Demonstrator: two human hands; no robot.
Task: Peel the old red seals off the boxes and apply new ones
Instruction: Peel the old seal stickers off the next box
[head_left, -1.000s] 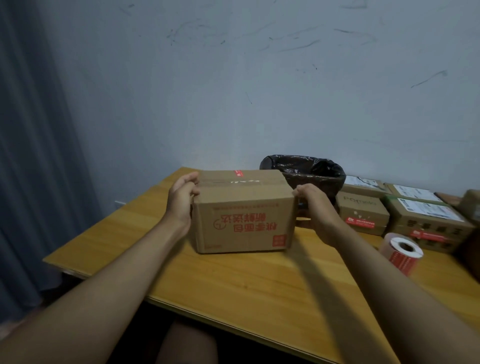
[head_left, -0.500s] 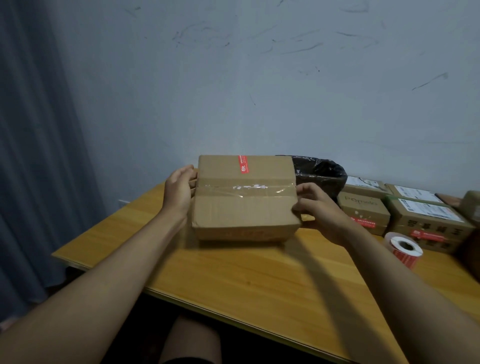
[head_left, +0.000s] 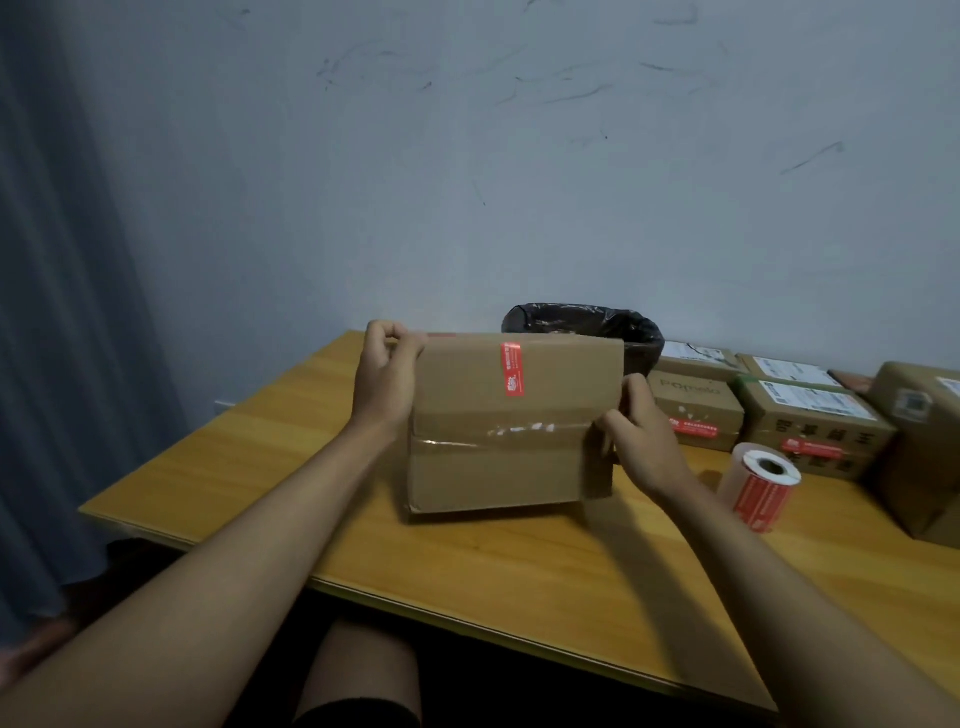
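Observation:
A brown cardboard box stands tipped toward me on the wooden table, its taped face showing. A short red seal sits near that face's top edge, above a strip of clear tape. My left hand grips the box's upper left corner. My right hand holds the right edge at mid height. A roll of new red seals lies on the table to the right of the box.
A bin lined with a black bag stands behind the box against the wall. Several more cardboard boxes with red seals and white labels line the table's far right. A grey curtain hangs at the left.
The box has been rolled toward me, so its taped top with the red seal now faces me. My left hand moved up to the top corner.

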